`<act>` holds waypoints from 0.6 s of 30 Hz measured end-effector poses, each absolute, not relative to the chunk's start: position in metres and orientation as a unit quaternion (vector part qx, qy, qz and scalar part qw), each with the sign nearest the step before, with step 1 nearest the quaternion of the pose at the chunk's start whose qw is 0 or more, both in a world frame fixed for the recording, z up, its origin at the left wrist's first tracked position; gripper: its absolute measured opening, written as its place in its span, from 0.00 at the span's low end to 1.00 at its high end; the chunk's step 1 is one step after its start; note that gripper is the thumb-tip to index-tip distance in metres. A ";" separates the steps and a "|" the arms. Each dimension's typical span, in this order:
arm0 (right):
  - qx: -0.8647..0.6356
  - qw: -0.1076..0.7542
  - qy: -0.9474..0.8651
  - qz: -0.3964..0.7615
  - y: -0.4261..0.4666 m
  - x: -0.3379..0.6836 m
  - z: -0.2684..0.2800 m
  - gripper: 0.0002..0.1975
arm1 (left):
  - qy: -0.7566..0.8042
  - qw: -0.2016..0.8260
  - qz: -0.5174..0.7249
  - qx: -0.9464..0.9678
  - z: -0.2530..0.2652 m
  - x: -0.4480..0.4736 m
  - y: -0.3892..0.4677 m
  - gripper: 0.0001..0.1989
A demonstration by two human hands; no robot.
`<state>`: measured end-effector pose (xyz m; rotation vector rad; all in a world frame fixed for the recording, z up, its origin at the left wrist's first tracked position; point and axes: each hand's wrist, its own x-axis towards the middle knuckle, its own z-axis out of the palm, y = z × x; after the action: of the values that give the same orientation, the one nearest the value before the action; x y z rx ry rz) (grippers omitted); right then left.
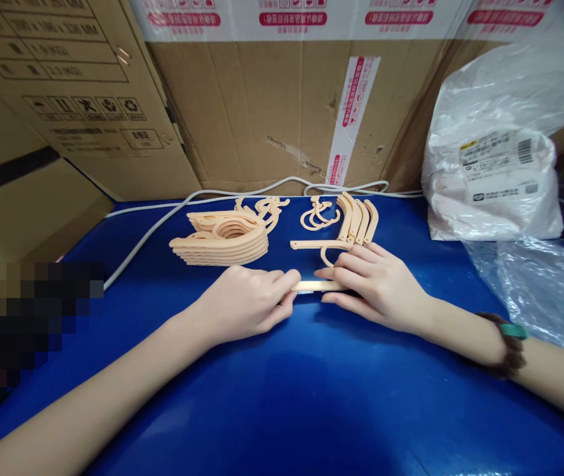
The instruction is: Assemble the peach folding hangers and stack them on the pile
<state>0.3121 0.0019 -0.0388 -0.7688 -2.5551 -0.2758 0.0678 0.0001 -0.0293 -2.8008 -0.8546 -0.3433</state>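
Note:
A slim beige plastic hanger arm (317,286) is held level just above the blue table, seen edge-on. My left hand (249,297) pinches its left end between thumb and fingers. Around its right part, the fingers and thumb of my right hand (378,284) are closed, hiding that end. Just beyond my right fingers lie another straight-looking hanger arm (319,244) and a curved hook piece (328,256), partly covered by the hand. Several curved hanger arms (358,218) lie side by side behind my right hand.
A stack of beige hanger pieces (222,241) sits behind my left hand. Loose hooks (269,208) and more hooks (320,215) lie at the back. A white cable (155,228) runs along cardboard boxes (262,112). A plastic-wrapped parcel (494,172) stands right.

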 end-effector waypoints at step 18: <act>-0.443 0.290 -0.846 -0.062 0.010 0.321 -0.041 0.16 | -0.276 0.156 -0.191 -0.929 -0.025 0.067 -0.002 0.10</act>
<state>0.3208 0.0105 -0.0410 -1.1828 -2.2571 -0.1641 0.0665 -0.0021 -0.0246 -2.6605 -0.7909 -0.5462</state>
